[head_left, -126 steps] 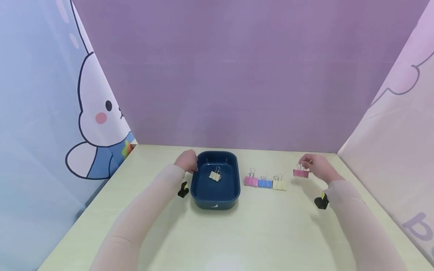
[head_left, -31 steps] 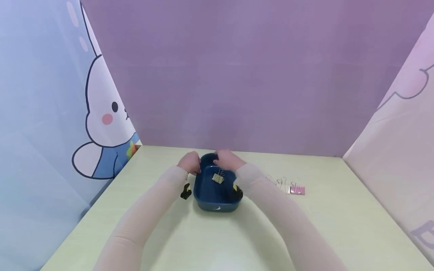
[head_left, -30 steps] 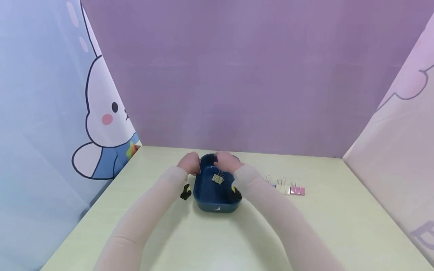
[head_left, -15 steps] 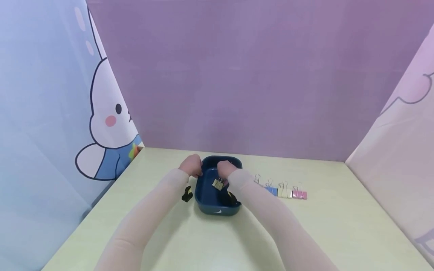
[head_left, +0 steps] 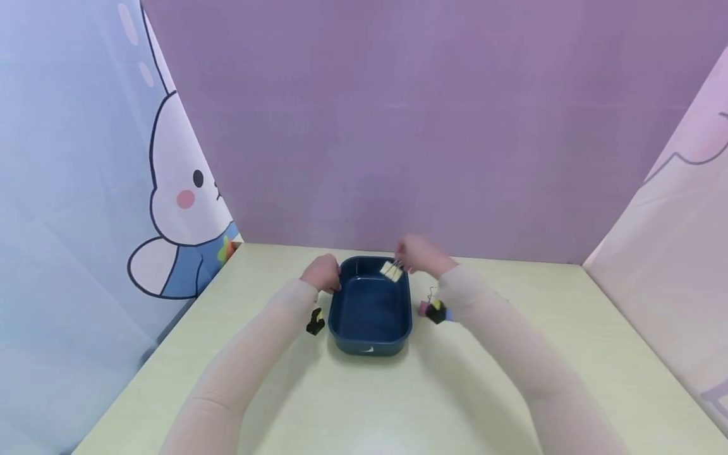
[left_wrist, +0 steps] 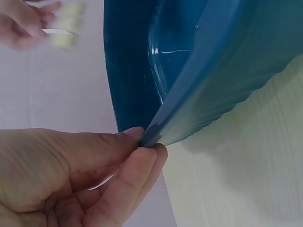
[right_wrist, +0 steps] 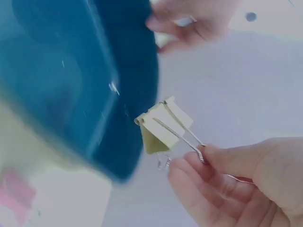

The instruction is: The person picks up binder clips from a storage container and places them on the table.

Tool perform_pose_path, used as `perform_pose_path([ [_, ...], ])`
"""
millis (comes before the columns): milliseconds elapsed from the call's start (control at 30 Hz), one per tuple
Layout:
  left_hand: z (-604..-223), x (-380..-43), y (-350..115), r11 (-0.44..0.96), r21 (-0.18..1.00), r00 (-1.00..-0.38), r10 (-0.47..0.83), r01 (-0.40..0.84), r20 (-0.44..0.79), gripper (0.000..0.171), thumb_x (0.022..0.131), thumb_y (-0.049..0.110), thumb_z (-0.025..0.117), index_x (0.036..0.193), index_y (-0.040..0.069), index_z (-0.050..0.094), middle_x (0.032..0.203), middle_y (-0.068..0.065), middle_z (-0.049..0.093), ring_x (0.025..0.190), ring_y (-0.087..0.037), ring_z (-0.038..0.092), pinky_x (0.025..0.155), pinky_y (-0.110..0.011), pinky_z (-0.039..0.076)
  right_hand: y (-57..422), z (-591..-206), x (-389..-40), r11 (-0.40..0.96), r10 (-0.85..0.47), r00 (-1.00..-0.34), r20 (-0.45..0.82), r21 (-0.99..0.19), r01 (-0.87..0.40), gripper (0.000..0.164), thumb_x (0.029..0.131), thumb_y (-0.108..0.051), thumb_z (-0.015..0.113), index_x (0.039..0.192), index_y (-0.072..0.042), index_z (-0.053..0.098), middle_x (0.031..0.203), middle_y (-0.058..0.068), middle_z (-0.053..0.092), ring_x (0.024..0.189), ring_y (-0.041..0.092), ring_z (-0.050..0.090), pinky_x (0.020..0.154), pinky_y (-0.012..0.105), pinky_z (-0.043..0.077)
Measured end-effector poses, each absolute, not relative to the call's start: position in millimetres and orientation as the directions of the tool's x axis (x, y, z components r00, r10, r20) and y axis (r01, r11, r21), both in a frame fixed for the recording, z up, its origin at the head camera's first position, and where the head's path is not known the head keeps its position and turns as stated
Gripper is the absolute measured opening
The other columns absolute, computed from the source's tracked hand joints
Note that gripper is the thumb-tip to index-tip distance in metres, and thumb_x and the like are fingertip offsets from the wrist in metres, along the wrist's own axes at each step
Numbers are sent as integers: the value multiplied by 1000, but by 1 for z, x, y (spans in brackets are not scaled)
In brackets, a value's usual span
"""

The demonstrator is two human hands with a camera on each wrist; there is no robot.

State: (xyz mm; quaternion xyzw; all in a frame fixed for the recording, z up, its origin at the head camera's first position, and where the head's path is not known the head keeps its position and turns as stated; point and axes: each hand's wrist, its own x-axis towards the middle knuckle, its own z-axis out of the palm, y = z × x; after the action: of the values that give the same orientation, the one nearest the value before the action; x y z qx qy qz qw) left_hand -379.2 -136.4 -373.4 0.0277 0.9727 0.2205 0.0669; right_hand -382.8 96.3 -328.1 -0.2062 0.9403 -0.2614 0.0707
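Observation:
A dark blue tray [head_left: 370, 335] [left_wrist: 222, 85] [right_wrist: 57, 85] sits mid-table with nothing showing inside it. My left hand [head_left: 323, 273] [left_wrist: 90, 175] pinches its far left rim between thumb and fingers. My right hand [head_left: 419, 254] [right_wrist: 236, 184] pinches the wire handles of a pale yellow binder clip [head_left: 390, 270] [right_wrist: 163, 125] and holds it in the air over the tray's far right corner. In the left wrist view that yellow clip [left_wrist: 66, 29] shows at the top left.
A pink clip [head_left: 424, 307] and a sliver of a blue clip [head_left: 448, 315] lie right of the tray, mostly hidden behind my right forearm. Black wrist-camera mounts [head_left: 315, 322] sit on both arms. Purple and cartoon-print panels wall in the pale green table [head_left: 512, 404].
My right hand took hold of the yellow clip lying in the tray and lifted it up and to the right, out over the far right corner. My left hand stayed on the rim.

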Motion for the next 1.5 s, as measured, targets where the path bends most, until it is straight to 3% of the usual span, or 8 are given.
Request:
perform_pose_path([
  [100,-373,-378,-135,906,422,-990,83,27,-113,37,77,-5,74,58,9,46,61,-2,52,54,-11,57,50,-19,55,134,-318,-378,761,-401,-915,44,-540,-360,18,97,-2,51,110,9,57,100,24,65,86,31,65,70,30,60],
  [400,-370,-375,-135,909,416,-989,82,25,-120,24,78,-3,74,67,7,55,74,-5,60,58,-12,60,52,-20,56,238,-310,-358,807,-271,-950,153,-502,-311,16,98,-4,50,108,4,59,98,21,65,89,33,64,72,36,60],
  [633,-371,-374,-133,900,436,-987,69,-1,-144,13,78,-5,73,76,2,62,84,-10,65,65,-15,64,57,-23,59,297,-332,-341,831,-261,-943,206,-449,-328,9,95,1,53,98,7,60,90,23,65,78,32,65,63,36,60],
  [733,-372,-375,-134,898,439,-986,66,-7,-151,10,79,-5,73,85,0,66,93,-12,67,69,-17,66,55,-22,58,316,-348,-338,840,-250,-952,180,-448,-305,9,95,3,52,94,7,59,85,20,64,75,29,63,59,34,57],
  [967,-375,-382,-139,897,442,-986,59,-15,-153,28,80,-4,73,107,-4,67,111,-17,67,76,-19,68,55,-21,58,350,-381,-341,871,-224,-973,47,-438,-222,11,95,4,49,92,5,59,83,15,62,75,27,59,57,29,50],
  [1167,-375,-381,-138,901,433,-986,52,-23,-160,26,80,-4,72,106,-4,67,112,-17,67,74,-19,68,54,-21,57,366,-402,-343,864,-243,-969,-42,-464,-197,11,90,7,48,93,3,59,81,12,61,76,26,61,57,30,49],
  [1500,-374,-379,-137,904,428,-988,55,-12,-143,14,80,-4,72,93,-2,69,96,-13,69,70,-18,66,55,-21,58,366,-418,-342,828,-276,-960,-40,-518,-216,8,90,6,51,92,3,59,81,12,61,77,26,61,61,31,50],
])
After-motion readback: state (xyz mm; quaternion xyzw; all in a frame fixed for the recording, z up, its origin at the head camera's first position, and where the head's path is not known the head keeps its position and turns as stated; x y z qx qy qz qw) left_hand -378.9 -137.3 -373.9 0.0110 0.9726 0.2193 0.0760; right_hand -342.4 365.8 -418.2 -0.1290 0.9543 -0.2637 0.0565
